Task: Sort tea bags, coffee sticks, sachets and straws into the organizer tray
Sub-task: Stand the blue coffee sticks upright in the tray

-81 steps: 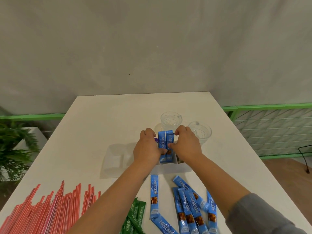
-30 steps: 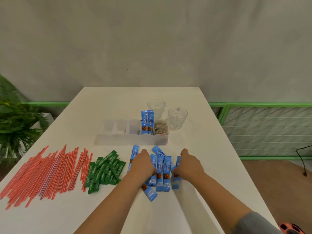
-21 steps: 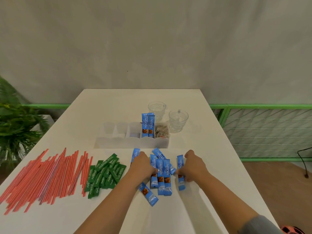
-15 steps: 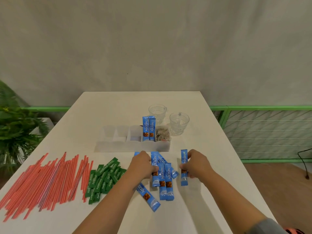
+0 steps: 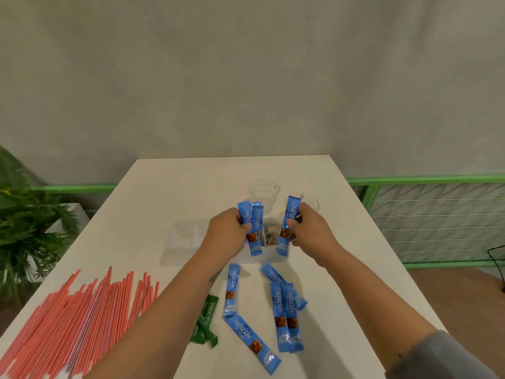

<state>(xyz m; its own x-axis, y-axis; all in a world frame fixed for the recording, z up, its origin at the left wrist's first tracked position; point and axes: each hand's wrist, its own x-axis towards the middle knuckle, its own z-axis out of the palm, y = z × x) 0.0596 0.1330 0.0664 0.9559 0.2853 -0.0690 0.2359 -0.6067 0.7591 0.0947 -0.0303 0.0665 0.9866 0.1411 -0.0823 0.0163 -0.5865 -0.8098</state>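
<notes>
Nearest on the desk (image 5: pixel 169 187), loose coffee sticks (image 5: pixel 284 315) are left waiting. Farther off, one stick apiece is pinched upright by the left hand (image 5: pixel 228 236) and right hand (image 5: pixel 308 231) over the organizer tray (image 5: pixel 180 242), presumably for dropping into its stick compartment.

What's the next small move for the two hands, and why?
Probably lower both sticks into the organizer tray. The left hand holds a blue coffee stick upright over it and the right hand another stick, and more blue sticks still lie loose on the table.
</notes>
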